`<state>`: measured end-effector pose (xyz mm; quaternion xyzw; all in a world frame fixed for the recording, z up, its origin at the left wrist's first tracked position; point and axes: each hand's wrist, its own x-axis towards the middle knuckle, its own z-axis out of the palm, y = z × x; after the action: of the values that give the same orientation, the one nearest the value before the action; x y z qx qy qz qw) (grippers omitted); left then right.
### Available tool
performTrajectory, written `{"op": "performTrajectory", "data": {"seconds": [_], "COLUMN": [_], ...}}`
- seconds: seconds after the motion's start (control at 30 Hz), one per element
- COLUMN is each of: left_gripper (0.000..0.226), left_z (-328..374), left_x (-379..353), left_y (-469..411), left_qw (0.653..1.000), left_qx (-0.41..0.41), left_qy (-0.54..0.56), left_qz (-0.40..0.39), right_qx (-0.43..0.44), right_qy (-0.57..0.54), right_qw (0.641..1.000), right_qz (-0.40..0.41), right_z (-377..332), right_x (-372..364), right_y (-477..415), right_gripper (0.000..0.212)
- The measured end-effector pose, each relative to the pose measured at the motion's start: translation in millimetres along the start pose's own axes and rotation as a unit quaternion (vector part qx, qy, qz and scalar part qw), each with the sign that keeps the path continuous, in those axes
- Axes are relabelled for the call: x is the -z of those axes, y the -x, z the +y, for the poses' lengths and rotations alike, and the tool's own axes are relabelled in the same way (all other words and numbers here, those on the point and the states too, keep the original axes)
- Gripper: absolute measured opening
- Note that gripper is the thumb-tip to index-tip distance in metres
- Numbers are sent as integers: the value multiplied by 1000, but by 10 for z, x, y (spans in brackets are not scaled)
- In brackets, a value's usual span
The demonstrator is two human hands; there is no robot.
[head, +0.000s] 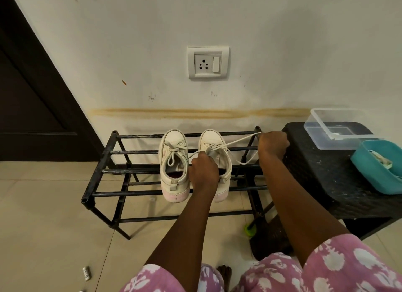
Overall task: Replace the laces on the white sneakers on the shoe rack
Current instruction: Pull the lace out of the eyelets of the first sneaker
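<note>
Two white sneakers stand side by side, toes to the wall, on the top bars of a black metal shoe rack [104, 152]. The left sneaker [173, 161] has its lace tied in a bow. My left hand [204, 172] grips the tongue area of the right sneaker [214, 144] and hides its opening. My right hand [273, 144] is off to the right of that shoe, gripping its white lace [239, 140], which runs taut from the eyelets to my fist. A loose part of the lace hangs below, near the rack's right end.
A black woven stool [326, 172] stands right of the rack, bearing a clear plastic box [339, 126] and a teal tray [378, 165] with pale laces in it. A wall socket [207, 62] sits above the rack. A dark door [32, 96] is at left; small objects lie on the tiled floor.
</note>
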<state>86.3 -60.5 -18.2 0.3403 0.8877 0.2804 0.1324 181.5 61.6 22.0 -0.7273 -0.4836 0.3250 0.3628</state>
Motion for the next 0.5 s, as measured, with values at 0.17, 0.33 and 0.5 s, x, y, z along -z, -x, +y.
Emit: {"op": "performTrajectory", "data": {"seconds": [0.17,0.33,0.5], "left_gripper": [33,27,27], "left_z": [10,-12,-16], "left_x": [21,12,16], "left_y": [11,2,1], "left_qw": [1000,1000,1000], "left_qx": [4,2,-3], "left_qy": [0,-3,-5], "left_qz": [2,-14,-21], "right_qx": [233,346,414], "right_qy": [138,225,303], "right_qw": [951,868,833], "right_qz": [-147,-278,-209], "right_z": [14,-1,1], "right_x": [-243,-414,-442], "right_y": [301,503,567], "right_gripper": [35,24,24]}}
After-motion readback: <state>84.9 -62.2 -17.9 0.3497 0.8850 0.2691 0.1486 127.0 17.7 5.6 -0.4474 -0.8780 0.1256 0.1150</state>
